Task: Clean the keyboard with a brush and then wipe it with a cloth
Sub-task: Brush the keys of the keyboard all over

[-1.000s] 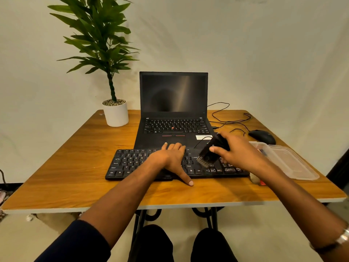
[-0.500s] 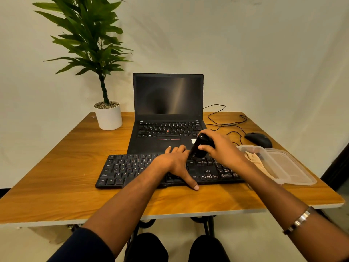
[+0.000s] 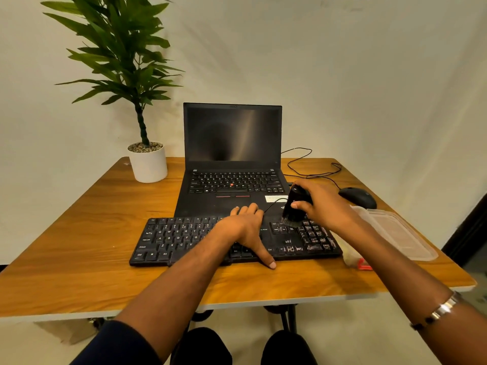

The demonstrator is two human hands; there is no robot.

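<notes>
- Fingers (image 3: 303, 206) of the right hand (image 3: 325, 206) are curled round the black brush (image 3: 293, 206), gripping its body with the thumb across the front; keep this grip firm but not tight.
- Left hand (image 3: 246, 229) lies flat on the middle of the keyboard (image 3: 184, 238), fingers straight, thumb over the near edge onto the table (image 3: 79, 233); use it to steady the keyboard.
- Brush bristles point down and appear to touch the keys at the far right block, in front of the laptop (image 3: 232, 154).
- Recommended: sweep in short strokes along the key rows, working toward one edge so debris leaves the keyboard.
- Caution: a thin cable (image 3: 271, 204) lies just beside the brush; avoid snagging it.
- Cloth: a pale item near the clear container (image 3: 400, 233) may be it; cannot confirm.
</notes>
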